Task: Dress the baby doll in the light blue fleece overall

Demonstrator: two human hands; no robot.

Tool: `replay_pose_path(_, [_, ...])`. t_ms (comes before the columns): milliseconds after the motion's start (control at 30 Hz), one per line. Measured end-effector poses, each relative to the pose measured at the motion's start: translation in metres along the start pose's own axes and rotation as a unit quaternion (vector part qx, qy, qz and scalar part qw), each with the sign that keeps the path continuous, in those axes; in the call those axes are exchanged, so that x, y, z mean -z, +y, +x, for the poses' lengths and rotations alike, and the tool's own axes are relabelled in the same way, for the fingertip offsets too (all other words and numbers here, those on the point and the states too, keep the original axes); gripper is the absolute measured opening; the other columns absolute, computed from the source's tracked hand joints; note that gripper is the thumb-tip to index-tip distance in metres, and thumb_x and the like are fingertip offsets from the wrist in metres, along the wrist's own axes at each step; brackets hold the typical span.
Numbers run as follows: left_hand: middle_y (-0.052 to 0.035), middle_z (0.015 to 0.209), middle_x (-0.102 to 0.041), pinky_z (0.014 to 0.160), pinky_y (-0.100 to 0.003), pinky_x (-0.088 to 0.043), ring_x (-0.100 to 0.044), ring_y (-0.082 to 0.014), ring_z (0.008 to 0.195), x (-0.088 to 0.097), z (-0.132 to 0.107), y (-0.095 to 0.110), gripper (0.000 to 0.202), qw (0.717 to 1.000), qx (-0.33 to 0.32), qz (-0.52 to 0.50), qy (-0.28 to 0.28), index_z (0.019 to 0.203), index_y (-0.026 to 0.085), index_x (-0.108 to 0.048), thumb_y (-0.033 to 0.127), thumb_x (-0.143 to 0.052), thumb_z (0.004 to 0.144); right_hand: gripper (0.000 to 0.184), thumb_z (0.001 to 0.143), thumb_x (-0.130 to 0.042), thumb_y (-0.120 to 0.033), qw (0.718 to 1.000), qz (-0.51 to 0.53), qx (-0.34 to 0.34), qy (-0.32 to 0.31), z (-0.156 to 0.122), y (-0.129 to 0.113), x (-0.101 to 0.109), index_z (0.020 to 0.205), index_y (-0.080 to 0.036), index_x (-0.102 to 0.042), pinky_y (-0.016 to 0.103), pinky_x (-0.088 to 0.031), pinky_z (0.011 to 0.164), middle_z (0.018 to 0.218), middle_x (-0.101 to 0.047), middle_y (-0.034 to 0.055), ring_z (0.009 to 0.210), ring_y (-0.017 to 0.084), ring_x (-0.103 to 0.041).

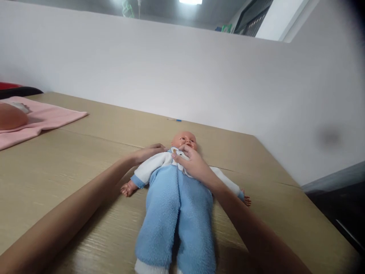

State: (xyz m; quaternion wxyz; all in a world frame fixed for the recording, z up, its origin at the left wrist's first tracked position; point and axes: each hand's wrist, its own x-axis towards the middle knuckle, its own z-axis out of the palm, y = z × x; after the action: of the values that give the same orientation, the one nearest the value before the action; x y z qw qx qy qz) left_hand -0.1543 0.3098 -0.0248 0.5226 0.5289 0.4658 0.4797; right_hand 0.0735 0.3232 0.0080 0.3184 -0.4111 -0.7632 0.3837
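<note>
A baby doll lies on its back on the table, head away from me and arms spread. It wears a fleecy romper, pale blue on the legs with white sleeves and blue cuffs. My right hand lies over the doll's upper chest, thumb and fingers closed on the romper's collar at the front. At the collar's left side is my left hand, its fingers together against the cloth and their tips partly hidden. Some of the chest and collar is covered by my right hand.
On the left, a pink cloth bears a rounded skin-toned object with something white beside it. A small blue-ended stick lies near the table's far edge. Behind the table stands a white wall.
</note>
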Motion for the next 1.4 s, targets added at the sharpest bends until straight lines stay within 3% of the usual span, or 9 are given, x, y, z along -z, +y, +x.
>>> replay_pose_path(167, [-0.0075, 0.125, -0.069, 0.091, -0.037, -0.051, -0.064, -0.0292, 0.113, 0.044, 0.005, 0.025, 0.067, 0.943, 0.062, 0.290, -0.151, 0.126, 0.020, -0.060, 0.073, -0.075, 0.088, 0.038, 0.101, -0.064, -0.057, 0.971, -0.230, -0.057, -0.045, -0.008, -0.016, 0.034, 0.093, -0.022, -0.076, 0.037, -0.050, 0.083, 0.105, -0.083, 0.0097, 0.100, 0.032, -0.074])
replay_pose_path(333, [-0.0084, 0.148, -0.066, 0.110, -0.040, -0.048, -0.061, -0.0319, 0.134, 0.054, 0.004, 0.017, 0.068, 0.909, 0.013, 0.340, -0.241, 0.151, 0.027, -0.051, 0.054, -0.074, 0.093, 0.025, 0.097, -0.073, -0.047, 0.977, -0.207, -0.059, -0.001, -0.004, -0.004, 0.047, 0.108, -0.025, -0.076, 0.036, -0.051, 0.083, 0.116, -0.082, 0.0067, 0.104, 0.031, -0.075])
replay_pose_path(500, [-0.0039, 0.164, -0.059, 0.124, -0.042, -0.041, -0.056, -0.0316, 0.146, 0.052, 0.008, 0.010, 0.061, 0.894, -0.046, 0.353, -0.272, 0.160, 0.032, -0.052, 0.045, -0.062, 0.102, 0.033, 0.102, -0.065, -0.056, 0.979, -0.201, -0.031, -0.034, -0.019, 0.008, 0.053, 0.104, -0.024, -0.073, 0.036, -0.049, 0.082, 0.106, -0.081, 0.0042, 0.096, 0.028, -0.073])
replay_pose_path(667, [-0.0091, 0.154, -0.064, 0.116, -0.045, -0.047, -0.060, -0.0334, 0.138, 0.047, 0.006, 0.016, 0.057, 0.860, -0.085, 0.449, -0.225, 0.159, 0.033, -0.056, 0.040, -0.058, 0.103, 0.042, 0.103, -0.058, -0.063, 0.972, -0.233, -0.038, -0.019, -0.069, 0.024, 0.082, 0.098, -0.024, -0.073, 0.039, -0.051, 0.078, 0.089, -0.076, 0.0048, 0.083, 0.027, -0.068])
replay_pose_path(833, [-0.0167, 0.143, -0.065, 0.113, -0.056, -0.048, -0.056, -0.0388, 0.134, 0.007, -0.016, 0.043, 0.043, 0.792, -0.192, 0.567, -0.120, 0.144, 0.022, -0.064, 0.034, -0.054, 0.104, 0.038, 0.095, -0.071, -0.052, 0.946, -0.303, 0.051, 0.101, -0.136, 0.064, 0.107, 0.122, -0.027, -0.071, 0.057, -0.046, 0.114, 0.135, -0.071, 0.0130, 0.130, 0.039, -0.062])
replay_pose_path(933, [-0.0166, 0.148, -0.062, 0.120, -0.054, -0.044, -0.050, -0.0353, 0.142, -0.038, -0.024, 0.056, 0.042, 0.788, -0.268, 0.538, -0.132, 0.148, 0.018, -0.056, 0.034, -0.049, 0.109, 0.056, 0.093, -0.074, -0.051, 0.954, -0.283, 0.021, 0.099, -0.169, 0.085, 0.117, 0.141, -0.026, -0.062, 0.058, -0.052, 0.111, 0.142, -0.068, 0.0151, 0.131, 0.041, -0.064])
replay_pose_path(1033, [-0.0150, 0.143, -0.066, 0.124, -0.053, -0.038, -0.053, -0.0343, 0.141, -0.081, -0.017, 0.056, 0.039, 0.774, -0.327, 0.517, -0.163, 0.143, 0.019, -0.060, 0.039, -0.055, 0.110, 0.047, 0.094, -0.072, -0.046, 0.970, -0.228, -0.030, 0.084, -0.184, 0.093, 0.126, 0.136, -0.026, -0.065, 0.055, -0.059, 0.103, 0.130, -0.075, 0.0128, 0.118, 0.038, -0.072])
replay_pose_path(1167, [-0.0131, 0.128, -0.071, 0.108, -0.049, -0.047, -0.062, -0.0343, 0.126, -0.113, 0.009, 0.042, 0.030, 0.768, -0.318, 0.524, -0.189, 0.128, 0.018, -0.068, 0.037, -0.064, 0.106, 0.046, 0.083, -0.085, -0.048, 0.979, -0.145, -0.055, 0.132, -0.178, 0.089, 0.133, 0.121, -0.026, -0.071, 0.050, -0.062, 0.098, 0.117, -0.079, 0.0109, 0.106, 0.035, -0.076])
replay_pose_path(1400, [-0.0103, 0.108, -0.071, 0.091, -0.040, -0.048, -0.063, -0.0280, 0.104, -0.115, 0.024, 0.024, 0.017, 0.818, -0.342, 0.431, -0.170, 0.107, 0.019, -0.063, 0.035, -0.060, 0.109, 0.061, 0.069, -0.099, -0.055, 0.972, 0.116, -0.035, 0.199, -0.127, 0.080, 0.129, 0.115, -0.026, -0.071, 0.040, -0.062, 0.102, 0.118, -0.078, 0.0086, 0.110, 0.027, -0.074])
